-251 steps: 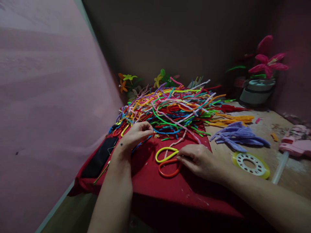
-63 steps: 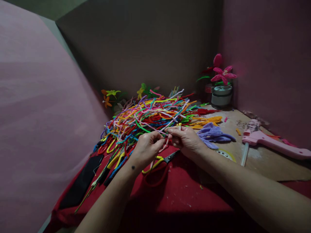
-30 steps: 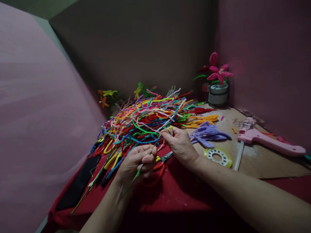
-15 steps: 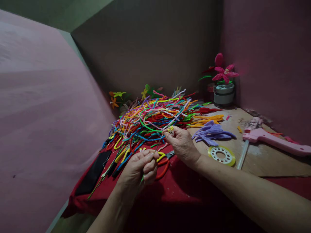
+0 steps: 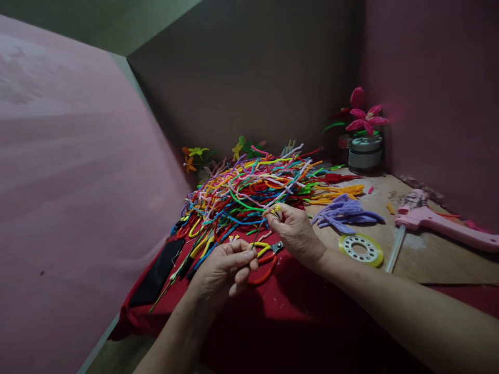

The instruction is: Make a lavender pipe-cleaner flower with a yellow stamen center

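Observation:
My right hand [image 5: 294, 234] pinches a small bunch of yellow-tipped flower stamens [image 5: 275, 210], its fingers closed around their base. From there a thin dark stem wire [image 5: 256, 236] slants down to my left hand [image 5: 228, 265], which grips it between thumb and index finger while the other fingers are loosely curled. Behind my hands lies a heap of many-coloured pipe cleaners [image 5: 253, 182]. Red-and-yellow-handled pliers [image 5: 265, 270] rest on the red cloth between and below my hands, partly hidden by the left one.
A black phone [image 5: 156, 275] lies at the cloth's left edge. On the wooden board [image 5: 417, 272] to the right are purple fuzzy strips [image 5: 346, 214], a roll of clear tape [image 5: 360, 250] and a pink glue gun [image 5: 440, 221]. A pink flower [image 5: 367, 119] stands behind by the wall.
The fingers of my left hand have loosened from a fist-like curl, with thumb and index still on the wire. The whole view has shifted slightly, so things sit further right.

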Tool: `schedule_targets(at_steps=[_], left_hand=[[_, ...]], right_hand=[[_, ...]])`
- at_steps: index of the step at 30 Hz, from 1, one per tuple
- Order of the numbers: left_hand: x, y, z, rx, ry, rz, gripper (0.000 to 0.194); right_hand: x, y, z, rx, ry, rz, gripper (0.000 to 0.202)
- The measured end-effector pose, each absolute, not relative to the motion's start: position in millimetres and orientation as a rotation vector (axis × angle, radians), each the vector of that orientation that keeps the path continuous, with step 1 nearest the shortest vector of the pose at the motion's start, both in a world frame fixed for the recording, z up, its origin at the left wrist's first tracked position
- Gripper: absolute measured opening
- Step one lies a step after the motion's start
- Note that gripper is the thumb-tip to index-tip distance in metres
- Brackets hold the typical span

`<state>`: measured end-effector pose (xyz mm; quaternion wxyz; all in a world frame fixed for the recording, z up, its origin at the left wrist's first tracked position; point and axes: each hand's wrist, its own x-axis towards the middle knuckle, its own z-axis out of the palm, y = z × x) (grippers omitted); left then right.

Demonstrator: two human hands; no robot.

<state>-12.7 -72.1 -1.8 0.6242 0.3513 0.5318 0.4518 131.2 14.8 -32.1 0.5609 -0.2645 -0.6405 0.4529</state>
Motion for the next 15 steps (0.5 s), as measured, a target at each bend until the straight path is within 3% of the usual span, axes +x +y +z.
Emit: schedule_targets(at_steps=[10, 15], left_hand=[[-4.3, -68.8, -10.3, 0.727, 1.131, 1.335, 0.019], [-9.4, -67.9, -11.7, 0.837, 1.102, 1.078, 0.01]], right_hand=[[133.5, 15.6, -29.0, -0.713, -1.422, 1.185, 0.015], [135.5, 19.8, -30.1, -0.737, -1.417, 1.221, 0.017]])
